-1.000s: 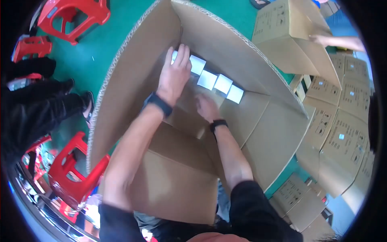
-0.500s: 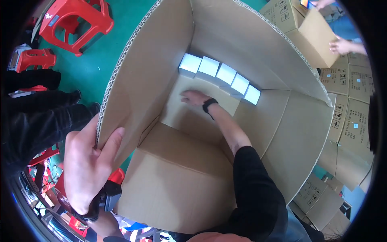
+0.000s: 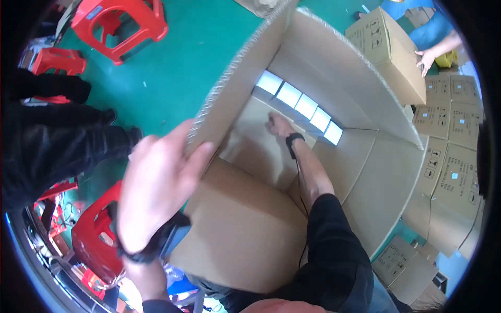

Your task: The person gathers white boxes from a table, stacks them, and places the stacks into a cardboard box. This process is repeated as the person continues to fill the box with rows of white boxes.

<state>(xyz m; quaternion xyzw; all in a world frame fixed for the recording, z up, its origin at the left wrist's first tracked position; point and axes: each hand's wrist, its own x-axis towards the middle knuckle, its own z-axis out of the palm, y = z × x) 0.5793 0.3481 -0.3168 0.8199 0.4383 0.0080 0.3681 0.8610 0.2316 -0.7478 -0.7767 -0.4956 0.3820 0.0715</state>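
Observation:
A large open cardboard box (image 3: pixel 240 229) stands tilted in front of me, its flaps spread. My left hand (image 3: pixel 159 182) is closed round the edge of its left flap, thumb on the inner face and fingers outside; the hand is slightly blurred. Deep inside, my right hand (image 3: pixel 282 126) is over the bottom, fingers loosely bent and apart, with nothing visible in them. Several small boxes with white tops (image 3: pixel 306 106) stand in a row along the far inner wall, just beyond my right hand. Dark bands circle both wrists.
Red plastic stools (image 3: pixel 120 26) stand on the green floor (image 3: pixel 172 68) at the left, near a person's dark-clad legs (image 3: pixel 62 146). Cartons (image 3: pixel 449 167) are stacked at the right. Another person's hand (image 3: pixel 427 60) touches a carton (image 3: pixel 389 49) at the far right.
My left hand and the flap it grips have moved right, swinging the box. My right hand has shifted right, closer to the white-topped row. The other person's carton has turned.

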